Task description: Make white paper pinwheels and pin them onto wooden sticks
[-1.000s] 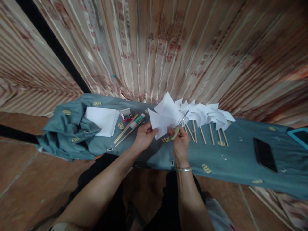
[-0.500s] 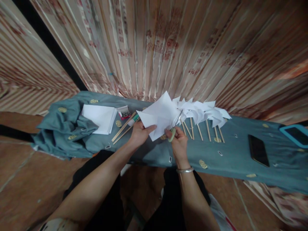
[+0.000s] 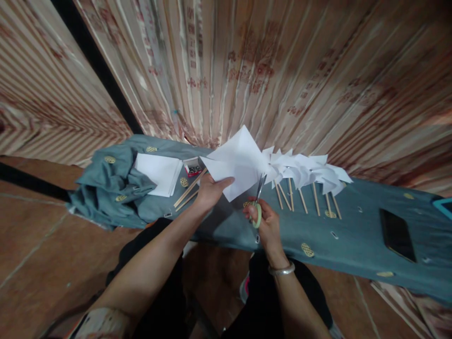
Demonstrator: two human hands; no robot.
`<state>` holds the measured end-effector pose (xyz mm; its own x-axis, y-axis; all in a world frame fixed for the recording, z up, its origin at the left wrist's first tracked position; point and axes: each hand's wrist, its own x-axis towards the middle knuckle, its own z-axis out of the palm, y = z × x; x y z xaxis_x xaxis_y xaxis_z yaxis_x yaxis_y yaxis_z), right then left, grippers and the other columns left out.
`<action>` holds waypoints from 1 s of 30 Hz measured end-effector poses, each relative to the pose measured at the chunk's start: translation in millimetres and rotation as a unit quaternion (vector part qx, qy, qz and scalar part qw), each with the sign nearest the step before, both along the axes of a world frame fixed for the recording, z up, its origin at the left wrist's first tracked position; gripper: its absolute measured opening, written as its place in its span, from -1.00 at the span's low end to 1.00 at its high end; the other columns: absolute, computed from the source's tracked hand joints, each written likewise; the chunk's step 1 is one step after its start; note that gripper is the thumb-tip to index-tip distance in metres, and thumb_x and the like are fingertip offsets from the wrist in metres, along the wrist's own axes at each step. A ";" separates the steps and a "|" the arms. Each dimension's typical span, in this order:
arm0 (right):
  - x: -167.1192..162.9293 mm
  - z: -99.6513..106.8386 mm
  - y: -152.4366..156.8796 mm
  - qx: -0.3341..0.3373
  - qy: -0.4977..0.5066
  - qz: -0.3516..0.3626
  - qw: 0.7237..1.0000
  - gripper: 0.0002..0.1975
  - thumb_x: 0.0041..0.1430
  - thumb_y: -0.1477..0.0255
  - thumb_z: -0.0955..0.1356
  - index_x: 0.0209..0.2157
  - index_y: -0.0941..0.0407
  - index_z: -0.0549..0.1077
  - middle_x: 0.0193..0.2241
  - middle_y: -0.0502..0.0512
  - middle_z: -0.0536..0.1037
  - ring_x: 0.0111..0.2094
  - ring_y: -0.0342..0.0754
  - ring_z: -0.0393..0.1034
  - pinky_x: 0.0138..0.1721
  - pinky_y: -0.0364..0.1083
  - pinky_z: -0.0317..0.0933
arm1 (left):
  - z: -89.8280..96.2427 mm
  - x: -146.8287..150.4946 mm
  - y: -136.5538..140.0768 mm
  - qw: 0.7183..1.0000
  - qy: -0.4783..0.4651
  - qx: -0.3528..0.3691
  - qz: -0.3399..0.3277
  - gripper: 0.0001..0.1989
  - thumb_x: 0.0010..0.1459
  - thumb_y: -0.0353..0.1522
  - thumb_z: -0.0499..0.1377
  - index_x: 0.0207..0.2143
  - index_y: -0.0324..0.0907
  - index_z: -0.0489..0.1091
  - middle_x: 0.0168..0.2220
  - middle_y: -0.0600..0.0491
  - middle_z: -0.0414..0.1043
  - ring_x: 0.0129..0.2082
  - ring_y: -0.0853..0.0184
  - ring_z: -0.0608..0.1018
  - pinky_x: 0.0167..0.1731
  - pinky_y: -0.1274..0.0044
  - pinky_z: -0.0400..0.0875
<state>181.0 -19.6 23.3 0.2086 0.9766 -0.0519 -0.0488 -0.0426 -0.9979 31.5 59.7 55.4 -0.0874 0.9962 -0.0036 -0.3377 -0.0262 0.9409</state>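
Just below centre frame, the right hand (image 3: 263, 219) grasps green-handled scissors (image 3: 257, 214), slim metal blades pointing up-frame to the paper sheet's (image 3: 238, 162) lower-right edge. The left hand (image 3: 212, 192), nearer, pinches that thin, smooth, squarish sheet, corner-up at mid-frame. Beyond, right of centre, crisp white pinwheels (image 3: 305, 170) overlap; a pleated curtain (image 3: 226, 70) fills the top.
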 end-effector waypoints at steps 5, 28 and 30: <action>-7.0 -1.6 -11.6 0.015 -0.048 0.094 0.994 -0.62 0.00 0.19 0.43 -0.15 0.07 0.45 -0.46 -0.02 0.53 -0.47 -0.13 0.35 -0.42 -0.15 0.22 | 4.5 -5.2 6.1 0.999 -0.012 0.007 0.041 -0.73 -0.29 -0.37 0.38 -0.43 -0.23 0.52 -0.39 0.04 0.58 -0.37 0.27 0.56 -0.24 0.43 0.44; -21.9 -6.3 -14.8 -0.031 0.004 0.195 0.980 -0.60 0.00 0.14 0.43 -0.19 0.11 0.51 -0.56 -0.04 0.45 -0.53 -0.16 0.29 -0.52 -0.18 0.15 | -0.4 -4.5 7.2 0.999 -0.008 0.023 0.033 -0.64 -0.33 -0.43 0.39 -0.35 -0.24 0.49 -0.37 0.05 0.58 -0.36 0.25 0.57 -0.22 0.43 0.47; -21.9 -6.2 -14.4 -0.030 0.003 0.193 0.981 -0.60 0.00 0.14 0.43 -0.18 0.11 0.51 -0.54 -0.03 0.46 -0.53 -0.17 0.29 -0.51 -0.19 0.16 | -0.5 -4.8 6.5 0.999 -0.008 0.021 0.028 -0.64 -0.32 -0.42 0.40 -0.35 -0.25 0.49 -0.37 0.04 0.58 -0.36 0.24 0.58 -0.22 0.43 0.46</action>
